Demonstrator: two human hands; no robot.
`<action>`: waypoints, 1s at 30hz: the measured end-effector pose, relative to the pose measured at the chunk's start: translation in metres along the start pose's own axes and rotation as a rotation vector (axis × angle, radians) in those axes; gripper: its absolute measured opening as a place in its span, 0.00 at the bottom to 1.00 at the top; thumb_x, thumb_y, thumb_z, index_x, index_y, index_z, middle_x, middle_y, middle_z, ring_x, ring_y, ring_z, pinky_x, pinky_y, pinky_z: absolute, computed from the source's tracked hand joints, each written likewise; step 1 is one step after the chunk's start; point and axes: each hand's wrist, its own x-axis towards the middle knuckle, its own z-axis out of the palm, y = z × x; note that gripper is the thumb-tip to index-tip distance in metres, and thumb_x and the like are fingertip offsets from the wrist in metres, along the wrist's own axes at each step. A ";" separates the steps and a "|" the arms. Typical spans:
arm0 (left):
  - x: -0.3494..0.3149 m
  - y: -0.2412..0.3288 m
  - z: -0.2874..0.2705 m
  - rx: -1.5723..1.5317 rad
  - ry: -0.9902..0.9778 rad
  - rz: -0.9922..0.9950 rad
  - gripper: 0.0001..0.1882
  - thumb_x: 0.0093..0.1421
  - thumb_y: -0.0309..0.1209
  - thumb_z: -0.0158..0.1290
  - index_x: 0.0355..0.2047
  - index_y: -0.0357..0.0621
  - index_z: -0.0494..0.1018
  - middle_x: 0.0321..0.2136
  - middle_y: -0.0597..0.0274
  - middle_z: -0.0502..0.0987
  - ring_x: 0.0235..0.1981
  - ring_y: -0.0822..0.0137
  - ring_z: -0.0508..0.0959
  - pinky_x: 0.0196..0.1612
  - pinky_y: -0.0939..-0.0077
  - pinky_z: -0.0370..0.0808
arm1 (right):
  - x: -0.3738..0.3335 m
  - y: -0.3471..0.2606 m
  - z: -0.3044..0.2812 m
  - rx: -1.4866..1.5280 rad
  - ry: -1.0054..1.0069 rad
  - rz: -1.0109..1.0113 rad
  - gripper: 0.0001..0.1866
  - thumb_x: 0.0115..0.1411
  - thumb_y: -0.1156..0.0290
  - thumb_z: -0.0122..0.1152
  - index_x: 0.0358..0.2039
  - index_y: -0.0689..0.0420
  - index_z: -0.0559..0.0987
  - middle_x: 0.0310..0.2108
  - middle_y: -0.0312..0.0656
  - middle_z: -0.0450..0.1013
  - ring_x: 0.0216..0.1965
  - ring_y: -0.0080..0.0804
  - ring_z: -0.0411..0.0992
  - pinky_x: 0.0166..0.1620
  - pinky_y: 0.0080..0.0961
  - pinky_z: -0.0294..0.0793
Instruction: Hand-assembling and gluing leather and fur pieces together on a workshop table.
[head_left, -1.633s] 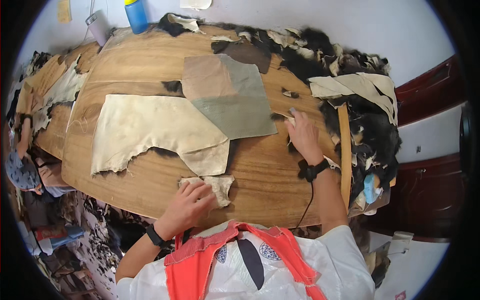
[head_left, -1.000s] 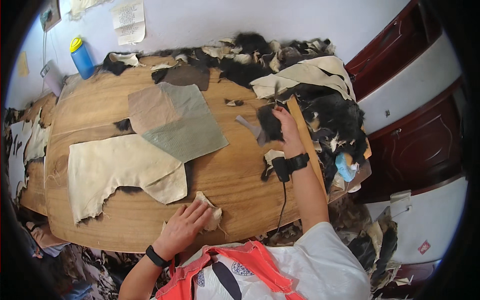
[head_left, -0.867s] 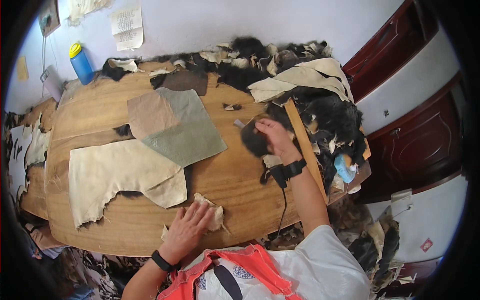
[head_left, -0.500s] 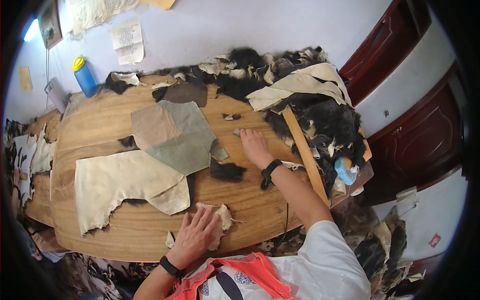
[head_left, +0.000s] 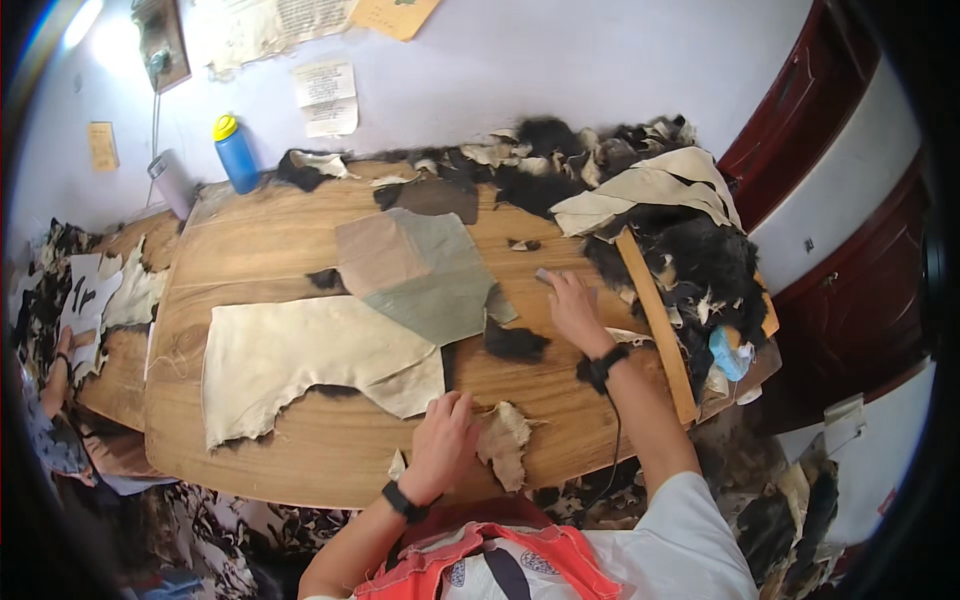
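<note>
On the table's right half my right hand [head_left: 580, 312] is closed round a small grey flat piece [head_left: 543, 275], its kind hidden by the fingers. My left hand [head_left: 443, 440], fingers bent and pressed together, is at the near edge; what they hold, if anything, is hidden. Just right of it lies a ragged hide scrap [head_left: 506, 440]. A large cream hide piece [head_left: 290, 345] spreads flat to its left, its right corner close to the left fingertips. Beyond it lies a grey-green and pinkish sheet [head_left: 435, 295], overlapping the hide. A black fur scrap [head_left: 515, 343] sits between this sheet and my right hand.
A wooden strip [head_left: 655, 330] leans along a heap of black fur [head_left: 690, 270] at the right. More fur scraps line the wooden table's [head_left: 260, 240] back edge. A blue bottle [head_left: 236, 160] stands at back left. Another person's hand [head_left: 68, 345] is at far left.
My left hand has moved off the hide scrap to its left, and its fingers have bent together. My right hand keeps the grey piece at about the same spot. The view has shifted left.
</note>
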 end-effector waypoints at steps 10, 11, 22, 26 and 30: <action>-0.051 0.009 0.022 -0.321 -0.280 -0.252 0.17 0.66 0.35 0.51 0.28 0.30 0.75 0.22 0.30 0.75 0.28 0.31 0.77 0.32 0.43 0.73 | -0.191 -0.156 0.026 0.295 0.018 0.245 0.33 0.67 0.65 0.55 0.69 0.61 0.59 0.67 0.56 0.60 0.70 0.56 0.56 0.69 0.54 0.53; -0.063 0.001 0.023 -0.263 -0.251 -0.196 0.17 0.66 0.35 0.51 0.30 0.29 0.75 0.21 0.33 0.75 0.24 0.35 0.79 0.28 0.46 0.74 | -0.188 -0.160 0.028 0.201 -0.060 0.182 0.35 0.67 0.62 0.55 0.70 0.61 0.58 0.69 0.57 0.57 0.71 0.57 0.52 0.69 0.59 0.49; -0.057 0.027 0.010 -0.302 -0.427 -0.246 0.23 0.69 0.38 0.51 0.24 0.31 0.75 0.13 0.47 0.77 0.14 0.55 0.80 0.21 0.63 0.76 | -0.172 -0.131 0.027 0.004 -0.248 0.115 0.39 0.69 0.50 0.50 0.72 0.60 0.56 0.73 0.58 0.49 0.76 0.57 0.41 0.70 0.68 0.41; -0.062 0.022 0.015 -0.265 -0.440 -0.210 0.24 0.70 0.40 0.50 0.21 0.33 0.75 0.13 0.47 0.77 0.15 0.53 0.81 0.24 0.61 0.78 | -0.171 -0.134 0.029 -0.022 -0.269 0.136 0.39 0.69 0.49 0.49 0.73 0.58 0.54 0.74 0.58 0.48 0.76 0.57 0.40 0.70 0.67 0.40; -0.073 0.009 0.023 -0.415 -0.315 -0.173 0.24 0.70 0.40 0.49 0.22 0.34 0.75 0.13 0.44 0.75 0.17 0.48 0.79 0.26 0.55 0.75 | -0.168 -0.137 0.026 -0.045 -0.295 0.146 0.40 0.69 0.48 0.48 0.74 0.57 0.53 0.75 0.58 0.46 0.76 0.57 0.40 0.70 0.67 0.40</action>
